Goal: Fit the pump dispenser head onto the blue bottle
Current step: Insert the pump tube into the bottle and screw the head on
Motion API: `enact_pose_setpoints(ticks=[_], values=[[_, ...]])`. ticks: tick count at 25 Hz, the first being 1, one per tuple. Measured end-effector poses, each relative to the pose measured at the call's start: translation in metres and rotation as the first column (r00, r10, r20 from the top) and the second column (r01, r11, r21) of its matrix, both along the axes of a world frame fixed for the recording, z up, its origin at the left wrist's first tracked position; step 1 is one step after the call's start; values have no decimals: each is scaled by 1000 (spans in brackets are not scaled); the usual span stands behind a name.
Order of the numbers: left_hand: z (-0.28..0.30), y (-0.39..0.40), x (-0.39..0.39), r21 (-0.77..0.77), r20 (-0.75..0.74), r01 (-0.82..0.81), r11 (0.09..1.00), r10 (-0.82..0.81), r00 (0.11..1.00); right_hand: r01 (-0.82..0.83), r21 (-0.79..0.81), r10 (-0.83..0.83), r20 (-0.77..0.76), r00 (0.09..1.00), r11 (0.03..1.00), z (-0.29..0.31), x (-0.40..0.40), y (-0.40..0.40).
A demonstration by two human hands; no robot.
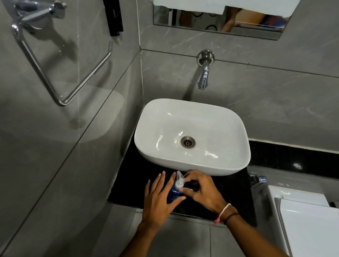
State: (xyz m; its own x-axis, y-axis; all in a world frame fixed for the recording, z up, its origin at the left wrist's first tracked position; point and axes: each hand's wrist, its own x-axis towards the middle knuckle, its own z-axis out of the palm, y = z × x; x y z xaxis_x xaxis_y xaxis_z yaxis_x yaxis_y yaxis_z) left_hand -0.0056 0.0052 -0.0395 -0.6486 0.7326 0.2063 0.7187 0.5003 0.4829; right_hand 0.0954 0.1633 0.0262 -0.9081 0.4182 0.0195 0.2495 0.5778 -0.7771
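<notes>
The blue bottle (172,193) stands on the black counter (128,184) just in front of the white basin. The clear-white pump dispenser head (179,180) sits on top of the bottle with its nozzle pointing away from me. My left hand (160,198) rests flat against the bottle's left side, fingers stretched out. My right hand (201,188) has its thumb and fingers closed around the collar of the pump head. Most of the bottle is hidden between the two hands.
A white basin (191,136) sits behind the bottle, under a chrome wall tap (204,75). A chrome towel ring (62,71) hangs on the left wall. A white toilet cistern (306,223) stands to the right, with an angle valve (257,179) beside the counter.
</notes>
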Motion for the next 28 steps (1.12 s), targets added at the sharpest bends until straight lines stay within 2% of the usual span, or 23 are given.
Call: enact_pose_setpoints(ticks=[2, 5, 8, 12, 15, 19, 22, 26, 28], values=[[1, -1, -1, -4, 3, 9, 1000, -9, 1000, 51, -9, -51, -18, 999, 999, 1, -1, 0], [1, -2, -2, -17, 10, 17, 1000, -17, 1000, -27, -38, 27, -15, 1000, 999, -5, 0, -1], [0, -2, -3, -14, 30, 22, 1000, -22, 999, 81, -61, -84, -37, 996, 995, -9, 0, -2], [0, -3, -5, -17, 30, 41, 999, -41, 999, 28, -112, -33, -46, 998, 993, -10, 3, -8], [2, -4, -3, 4, 34, 32, 999, -32, 999, 100, -95, -107, -63, 992, 990, -12, 2, -4], [4, -3, -4, -1, 40, 32, 999, -32, 999, 0, -68, -3, -43, 999, 998, -11, -2, -2], [6, -4, -3, -4, 46, 32, 999, -32, 998, 61, -31, -63, -60, 996, 998, -11, -8, -3], [7, -4, -4, -15, 38, 26, 1000, -26, 999, -93, -19, 92, -37, 995, 996, -11, -7, -2], [8, -4, -4, -21, 39, 27, 999, -26, 999, -85, 26, 85, -22, 996, 996, -9, -9, -2]])
